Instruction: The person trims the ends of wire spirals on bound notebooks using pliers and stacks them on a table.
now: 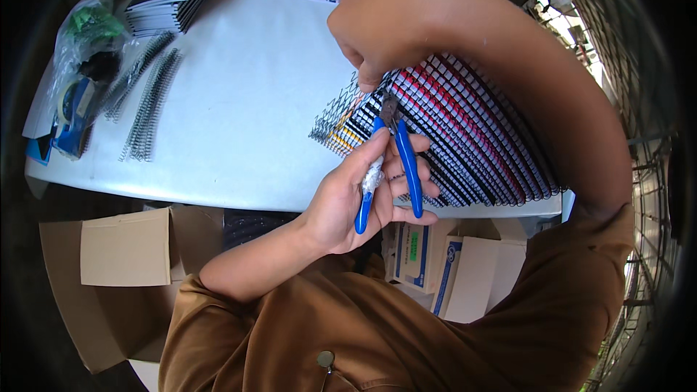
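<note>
Cutters in left hand, tips at coil ends, right fingers alongside

Left hand [340, 203], center of frame, palm up, holds blue-handled metal wire cutters [390, 110], one handle patched with whitish wrap. Thumb on the left handle, fingers behind the right one; handles stand apart. Gap at the cutting tips too small to tell. Cutters' long axis runs roughly up the frame, tips at top.

Row of spiral-bound books with black wire coils [465, 120], right of center, lies on the pale, smooth bench [239, 101]. Coils run upper left to lower right; loose dark wire ends [335, 116] stick out at their left side. Key relation: these ends lie left of the cutter tips, just beside them.

Right arm loops in from the right edge, over the row. Right hand [385, 29], upper center, has its grip bent down, fingertips just above the tips and by the wire ends; cannot tell whether it pinches a wire. Both hands near the ends, right fingertips closer than left ones.

Upper left: separate dark wire coils [151, 112], blue tape dispenser [71, 120].
</note>
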{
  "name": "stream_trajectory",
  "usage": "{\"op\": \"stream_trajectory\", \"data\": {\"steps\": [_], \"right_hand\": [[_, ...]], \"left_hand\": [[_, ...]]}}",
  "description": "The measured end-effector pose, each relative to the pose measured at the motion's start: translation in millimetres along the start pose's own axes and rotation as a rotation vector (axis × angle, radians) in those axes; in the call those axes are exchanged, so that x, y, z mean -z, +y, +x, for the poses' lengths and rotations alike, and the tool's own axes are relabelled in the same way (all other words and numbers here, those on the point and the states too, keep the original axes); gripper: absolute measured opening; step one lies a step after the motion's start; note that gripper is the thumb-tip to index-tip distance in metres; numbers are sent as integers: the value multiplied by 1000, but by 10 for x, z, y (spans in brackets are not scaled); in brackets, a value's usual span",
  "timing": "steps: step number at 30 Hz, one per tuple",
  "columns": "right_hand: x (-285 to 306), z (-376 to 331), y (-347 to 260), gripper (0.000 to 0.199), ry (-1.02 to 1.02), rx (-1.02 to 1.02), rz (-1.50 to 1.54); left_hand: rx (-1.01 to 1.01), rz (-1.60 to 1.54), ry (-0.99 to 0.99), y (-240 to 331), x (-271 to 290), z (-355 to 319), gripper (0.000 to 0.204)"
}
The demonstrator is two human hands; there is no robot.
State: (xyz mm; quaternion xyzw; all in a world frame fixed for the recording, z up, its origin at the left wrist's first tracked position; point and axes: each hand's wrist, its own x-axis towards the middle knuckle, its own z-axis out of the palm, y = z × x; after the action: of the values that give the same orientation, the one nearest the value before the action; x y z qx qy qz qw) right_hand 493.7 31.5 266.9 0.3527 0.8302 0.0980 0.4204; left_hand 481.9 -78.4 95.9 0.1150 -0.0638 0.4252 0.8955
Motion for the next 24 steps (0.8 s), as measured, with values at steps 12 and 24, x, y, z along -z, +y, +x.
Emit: {"op": "stream_trajectory", "data": {"steps": [12,24], "right_hand": [[-176,44,-11,15,290,77,-111],[-166,22,35,11,303,109,4]], "left_hand": [[-13,266,246,94,-111,-23,52],[48,543,241,133,-92,-100,55]]}}
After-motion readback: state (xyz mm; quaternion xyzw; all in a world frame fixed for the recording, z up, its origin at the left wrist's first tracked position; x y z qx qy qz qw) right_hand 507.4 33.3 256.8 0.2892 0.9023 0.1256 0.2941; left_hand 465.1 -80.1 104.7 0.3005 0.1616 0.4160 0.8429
